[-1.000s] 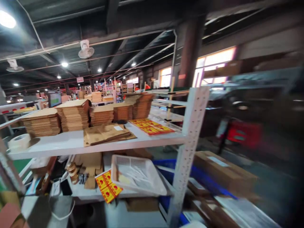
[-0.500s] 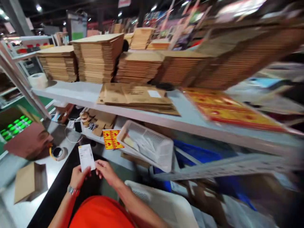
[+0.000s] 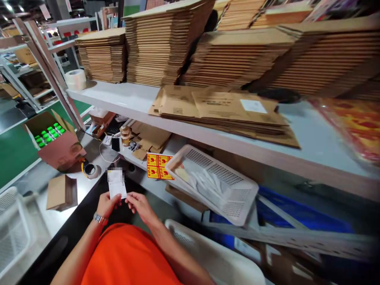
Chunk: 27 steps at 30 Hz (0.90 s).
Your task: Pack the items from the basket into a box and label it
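Observation:
A small white printed label (image 3: 116, 183) is pinched at its lower edge between my left hand (image 3: 107, 204) and my right hand (image 3: 139, 205), low in the head view above my orange top. The left wrist wears a watch. A dark worktop strip lies under the hands. Just ahead on the lower shelf sit a red-and-yellow sticker sheet (image 3: 158, 166) and a white mesh tray (image 3: 216, 184) holding white bags.
The white upper shelf (image 3: 124, 99) carries stacks of flattened cartons (image 3: 162, 43), loose flat boxes (image 3: 225, 113) and a tape roll (image 3: 76, 79). To the left are a box of green-capped bottles (image 3: 50, 134), a small closed carton (image 3: 61, 192), a tape dispenser (image 3: 90, 169) and a white basket (image 3: 13, 233).
The view swung down from the hall and shelf rack to the workbench. My two hands came into sight holding the label, and the shelf is closer now.

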Each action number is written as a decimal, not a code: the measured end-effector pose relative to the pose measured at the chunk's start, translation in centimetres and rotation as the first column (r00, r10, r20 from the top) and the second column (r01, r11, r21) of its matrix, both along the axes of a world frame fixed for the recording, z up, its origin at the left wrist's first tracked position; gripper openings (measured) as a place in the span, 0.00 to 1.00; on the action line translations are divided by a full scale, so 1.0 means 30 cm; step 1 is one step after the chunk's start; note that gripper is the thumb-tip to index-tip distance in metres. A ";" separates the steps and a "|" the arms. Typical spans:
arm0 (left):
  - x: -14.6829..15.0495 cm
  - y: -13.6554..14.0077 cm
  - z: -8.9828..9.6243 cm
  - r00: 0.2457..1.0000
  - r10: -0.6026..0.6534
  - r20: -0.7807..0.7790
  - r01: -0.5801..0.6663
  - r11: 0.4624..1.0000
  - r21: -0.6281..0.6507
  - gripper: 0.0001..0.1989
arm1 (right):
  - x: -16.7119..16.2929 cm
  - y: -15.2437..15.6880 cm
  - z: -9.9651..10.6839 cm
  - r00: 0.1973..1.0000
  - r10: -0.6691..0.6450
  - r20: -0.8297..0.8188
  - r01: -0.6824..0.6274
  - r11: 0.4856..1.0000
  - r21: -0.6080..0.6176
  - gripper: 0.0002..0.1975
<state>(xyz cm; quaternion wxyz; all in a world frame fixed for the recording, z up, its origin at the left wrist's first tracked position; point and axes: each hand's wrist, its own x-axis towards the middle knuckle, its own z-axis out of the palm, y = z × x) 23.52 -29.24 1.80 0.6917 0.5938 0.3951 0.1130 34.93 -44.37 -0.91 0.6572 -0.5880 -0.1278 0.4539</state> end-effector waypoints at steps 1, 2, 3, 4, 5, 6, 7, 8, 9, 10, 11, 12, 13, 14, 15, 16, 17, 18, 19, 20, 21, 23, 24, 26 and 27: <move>-0.003 0.009 0.000 1.000 0.006 0.003 -0.006 1.000 0.001 0.32 | -0.003 0.008 0.003 1.000 0.002 -0.005 -0.002 1.000 0.006 0.25; -0.006 0.018 0.000 1.000 0.014 0.005 -0.014 1.000 0.002 0.32 | -0.006 0.017 0.005 1.000 0.002 -0.011 -0.001 1.000 0.012 0.25; -0.010 0.025 -0.001 1.000 0.024 0.008 -0.024 1.000 0.002 0.33 | -0.010 0.025 0.006 1.000 0.000 -0.020 0.000 1.000 0.017 0.25; -0.014 0.032 -0.002 0.999 0.033 0.012 -0.033 0.999 0.003 0.33 | -0.014 0.033 0.006 1.000 -0.002 -0.030 0.002 1.000 0.022 0.25; -0.019 0.037 -0.003 0.999 0.038 0.014 -0.038 0.999 0.003 0.33 | -0.016 0.041 0.006 0.999 -0.003 -0.034 0.004 1.000 0.026 0.26; -0.024 0.042 -0.003 0.999 0.034 0.013 -0.034 0.999 0.000 0.33 | -0.018 0.050 0.004 1.000 -0.005 -0.031 0.006 1.000 0.025 0.26; -0.029 0.045 -0.004 1.000 0.019 0.012 -0.019 1.000 -0.012 0.33 | -0.017 0.058 0.003 1.000 -0.007 -0.021 0.008 1.000 0.020 0.27; -0.034 0.048 -0.005 1.000 -0.001 0.016 0.002 0.999 -0.039 0.33 | -0.014 0.066 0.003 1.000 -0.012 -0.008 0.012 1.000 0.014 0.27; -0.039 0.050 -0.006 0.999 -0.020 0.027 0.022 0.996 -0.082 0.33 | -0.009 0.073 0.003 1.000 -0.021 0.005 0.021 1.000 0.008 0.27; -0.044 0.052 -0.007 0.998 -0.033 0.044 0.039 0.990 -0.136 0.34 | -0.003 0.079 0.005 0.999 -0.031 0.012 0.031 1.000 0.005 0.27; -0.049 0.053 -0.010 0.998 -0.035 0.061 0.046 0.981 -0.187 0.34 | 0.003 0.085 0.009 0.999 -0.042 0.011 0.042 0.999 0.005 0.26; -0.052 0.054 -0.013 0.997 -0.024 0.071 0.040 0.973 -0.226 0.34 | 0.007 0.090 0.013 0.999 -0.053 0.003 0.053 0.999 0.011 0.26; -0.054 0.055 -0.017 0.997 0.000 0.071 0.018 0.969 -0.246 0.34 | 0.009 0.095 0.018 0.998 -0.061 -0.008 0.061 0.998 0.018 0.26; -0.055 0.055 -0.022 0.997 0.031 0.064 -0.014 0.968 -0.249 0.34 | 0.008 0.100 0.023 0.998 -0.060 -0.019 0.060 0.998 0.022 0.26; -0.054 0.054 -0.027 0.996 0.068 0.056 -0.053 0.968 -0.243 0.33 | 0.002 0.104 0.028 0.998 -0.049 -0.026 0.050 0.999 0.022 0.26; -0.052 0.051 -0.031 0.992 0.111 0.056 -0.094 0.966 -0.241 0.32 | -0.007 0.109 0.031 0.999 -0.032 -0.031 0.032 0.999 0.019 0.26; -0.048 0.047 -0.036 0.986 0.155 0.067 -0.134 0.959 -0.251 0.32 | -0.020 0.113 0.032 0.999 -0.008 -0.031 0.009 1.000 0.014 0.26; -0.045 0.042 -0.039 0.977 0.195 0.088 -0.165 0.948 -0.272 0.32 | -0.036 0.118 0.033 0.999 0.019 -0.026 -0.019 1.000 0.009 0.26; -0.042 0.036 -0.043 0.967 0.229 0.112 -0.187 0.936 -0.299 0.32 | -0.052 0.122 0.032 0.999 0.048 -0.018 -0.048 0.999 0.004 0.26; -0.039 0.029 -0.045 0.958 0.255 0.132 -0.202 0.924 -0.324 0.32 | -0.068 0.126 0.030 0.997 0.073 -0.008 -0.073 0.997 0.001 0.26; -0.037 0.022 -0.047 0.951 0.274 0.146 -0.212 0.917 -0.339 0.32 | -0.083 0.130 0.028 0.996 0.093 0.003 -0.093 0.996 -0.001 0.26; -0.036 0.008 -0.050 0.947 0.279 0.157 -0.214 0.916 -0.340 0.33 | -0.104 0.134 0.023 0.993 0.115 0.028 -0.115 0.993 -0.002 0.25; -0.037 0.002 -0.051 0.950 0.272 0.154 -0.210 0.921 -0.329 0.33 | -0.111 0.135 0.021 0.992 0.118 0.040 -0.118 0.993 -0.001 0.25; -0.039 -0.010 -0.054 0.957 0.249 0.149 -0.197 0.934 -0.300 0.34 | -0.117 0.134 0.016 0.991 0.118 0.062 -0.119 0.993 0.002 0.25; -0.040 -0.015 -0.056 0.960 0.238 0.146 -0.189 0.939 -0.288 0.35 | -0.118 0.131 0.013 0.990 0.119 0.071 -0.120 0.993 0.003 0.25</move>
